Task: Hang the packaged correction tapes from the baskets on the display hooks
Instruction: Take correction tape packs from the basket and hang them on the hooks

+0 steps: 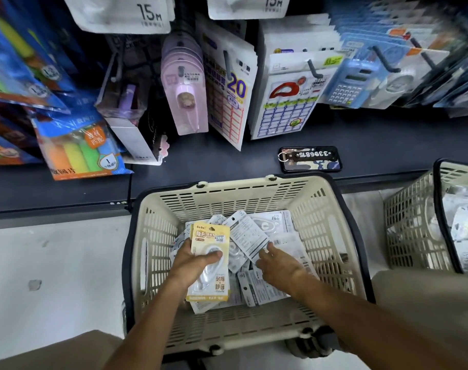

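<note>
Left hand [194, 259] grips a small stack of yellow packs [210, 245] of correction tape, thumb curled over the front blister, fingers hidden behind; the stack is held upright just above the basket's contents. Right hand [274, 259] reaches into the same basket, fingertips [266, 249] pinching the near edge of a white pack [250, 236] that tilts up out of the pile, back side facing the camera. Both hands are inside the cream basket [222, 193] with black handles, which sits on the pale floor in the near centre. More white packs [262, 287] lie loose across its bottom. A second basket [411, 222] at far right also holds white packs. Beyond the baskets runs a dark shelf [374, 134] with a phone [310, 159] lying on it. Above it, display hooks [314, 68] carry label sheets, a pink tape pack [183, 97] and blue calculators [353, 84]. Colourful packs [78, 153] lean at far left.
</note>
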### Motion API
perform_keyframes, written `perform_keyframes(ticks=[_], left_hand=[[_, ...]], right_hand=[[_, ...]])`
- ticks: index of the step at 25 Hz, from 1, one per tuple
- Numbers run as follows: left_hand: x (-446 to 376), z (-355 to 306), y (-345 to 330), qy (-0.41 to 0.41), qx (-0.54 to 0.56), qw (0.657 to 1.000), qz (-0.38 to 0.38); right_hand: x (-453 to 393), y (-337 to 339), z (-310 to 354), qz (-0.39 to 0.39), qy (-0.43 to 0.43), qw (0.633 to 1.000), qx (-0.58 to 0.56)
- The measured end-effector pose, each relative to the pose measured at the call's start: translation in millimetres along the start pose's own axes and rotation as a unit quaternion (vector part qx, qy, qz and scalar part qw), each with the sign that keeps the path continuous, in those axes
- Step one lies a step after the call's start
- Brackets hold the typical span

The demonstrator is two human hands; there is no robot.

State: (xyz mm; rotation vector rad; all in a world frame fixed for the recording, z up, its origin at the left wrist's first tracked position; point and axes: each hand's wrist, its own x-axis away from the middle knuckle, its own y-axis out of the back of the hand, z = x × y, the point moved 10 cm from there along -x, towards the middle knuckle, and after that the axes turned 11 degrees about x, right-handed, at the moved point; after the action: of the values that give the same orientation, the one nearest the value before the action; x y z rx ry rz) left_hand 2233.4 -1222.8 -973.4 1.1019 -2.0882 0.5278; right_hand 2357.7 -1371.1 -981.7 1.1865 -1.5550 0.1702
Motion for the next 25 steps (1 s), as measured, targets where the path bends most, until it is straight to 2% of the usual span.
perform_keyframes(ticks=[2, 4, 6, 8, 9, 10, 12, 13, 14, 15, 17, 18, 22, 23, 24, 25], left_hand=[[-0.9, -2.4, 3.6, -0.012, 0.0, 1.0, -0.007], [-1.4, -5.7, 4.6, -0.025, -0.013, 0.999, -0.017], [-1.7, -6.4, 2.6, -0.03, -0.037, 0.998, -0.032], [-1.8, -7.9, 2.4, -0.034, -0.05, 0.997, -0.057], [-1.7, -9.1, 3.3, -0.036, -0.046, 0.996, -0.066], [-0.5, -11.2, 3.3, -0.038, -0.038, 0.996, -0.068], [3.7, -18.6, -5.5, -0.043, -0.013, 0.998, -0.04], [5.6, -22.1, -11.8, -0.045, -0.001, 0.999, -0.017], [8.2, -24.1, -16.5, -0.046, 0.004, 0.999, 0.002], [10.3, -25.2, -18.0, -0.047, 0.014, 0.999, 0.011], [11.5, -21.6, -17.8, -0.024, 0.087, 0.996, 0.028], [12.7, -20.5, -18.5, -0.013, 0.118, 0.992, 0.042], [13.3, -32.0, -22.1, -0.055, 0.123, 0.989, 0.062], [13.2, -33.1, -22.4, -0.056, 0.127, 0.988, 0.063], [13.2, -34.3, -22.0, -0.054, 0.127, 0.988, 0.063], [11.7, -34.0, -18.8, -0.05, 0.119, 0.99, 0.056]], right_hand=[[-0.9, 12.7, -14.2, 0.008, -0.009, 0.999, -0.036], [8.2, 21.2, -43.0, 0.0, -0.032, 0.984, -0.176], [25.4, 32.1, -77.8, -0.044, -0.044, 0.939, -0.337], [40.3, 40.4, -113.1, -0.096, -0.1, 0.862, -0.487], [45.4, 40.3, -128.5, -0.114, -0.156, 0.799, -0.569], [49.3, 39.9, -136.9, -0.134, -0.213, 0.705, -0.663], [45.8, 42.3, -126.8, -0.158, -0.273, 0.485, -0.816], [40.2, 49.6, -115.9, -0.166, -0.269, 0.409, -0.856], [33.7, 59.5, -105.5, -0.175, -0.251, 0.354, -0.884], [28.9, 68.0, -96.9, -0.19, -0.231, 0.319, -0.899], [28.8, 75.7, -92.4, -0.232, -0.214, 0.287, -0.904], [30.3, 74.5, -92.2, -0.255, -0.22, 0.298, -0.893], [45.6, 89.7, -96.3, -0.372, -0.254, 0.416, -0.79], [45.5, 92.6, -94.6, -0.385, -0.254, 0.416, -0.784], [44.4, 90.2, -94.3, -0.384, -0.248, 0.373, -0.808], [42.6, 82.8, -94.8, -0.373, -0.238, 0.293, -0.848]])
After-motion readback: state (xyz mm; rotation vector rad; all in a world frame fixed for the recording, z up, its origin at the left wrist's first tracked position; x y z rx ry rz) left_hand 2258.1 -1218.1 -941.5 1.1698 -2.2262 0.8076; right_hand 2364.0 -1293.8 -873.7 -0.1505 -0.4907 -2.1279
